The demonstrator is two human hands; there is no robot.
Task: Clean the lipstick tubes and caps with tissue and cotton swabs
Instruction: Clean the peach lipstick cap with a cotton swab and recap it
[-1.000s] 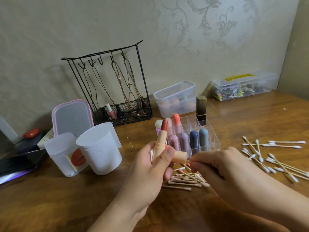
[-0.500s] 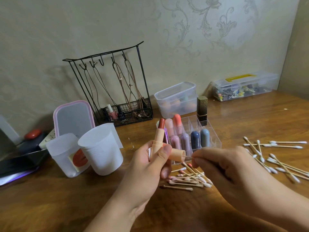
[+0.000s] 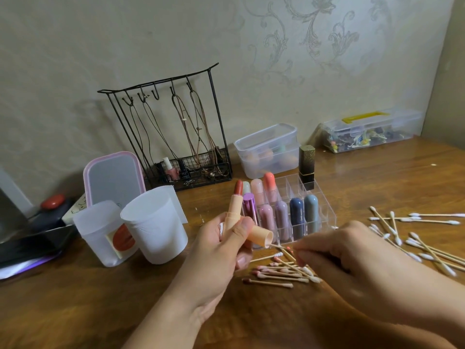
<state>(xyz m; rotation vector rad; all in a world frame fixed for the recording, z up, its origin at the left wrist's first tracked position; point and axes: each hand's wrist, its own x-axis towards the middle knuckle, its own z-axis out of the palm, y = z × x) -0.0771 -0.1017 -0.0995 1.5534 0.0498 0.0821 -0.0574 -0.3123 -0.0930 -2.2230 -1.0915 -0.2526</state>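
Cups [image 3: 154,230] of cloudy plastic stand at the left of the brown wooden table [image 3: 75,306], one bearing a red lips sticker; no writing is legible anywhere. Behind them a black wire rack [image 3: 173,137] leans near the pale patterned wall. The left hand [image 3: 219,250] grips an open peach lipstick [image 3: 234,212] upright together with its cap [image 3: 261,236]. The right hand [image 3: 337,250] pinches a cotton swab [image 3: 283,248] poked at the cap's mouth, above used swabs [image 3: 279,273]. Clean swabs [image 3: 415,235] lie scattered at the right.
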